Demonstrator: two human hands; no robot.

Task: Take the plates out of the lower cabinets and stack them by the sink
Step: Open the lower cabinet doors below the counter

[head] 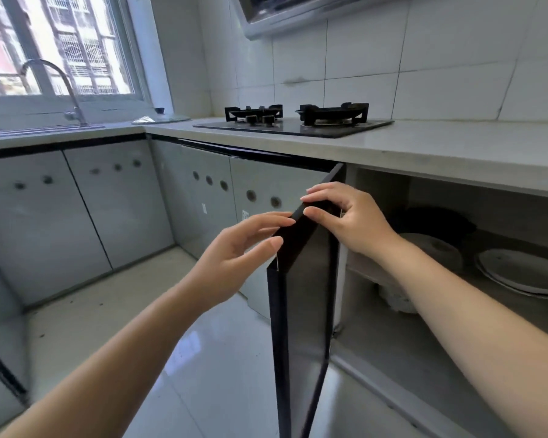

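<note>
Pale stone countertop [456,147], steel sink [41,129] at its far left end. Dark glass black-framed cabinet door [301,295] stands half open. Stacked white round plates [519,273] on shelf inside, toward right edge. Right hand [348,219] pinches door's top edge; left hand [234,257], fingers straight, touches it. Best swing door fully wide before reaching in.

No text, brand, number or sign can be read anywhere. A small white sticker [204,208] sits on one grey lower cabinet door [209,241] below the hob, and a second sticker [245,214] sits on the neighbouring door [260,181]. Whatever is printed on either is too small and blurred to make out.
</note>
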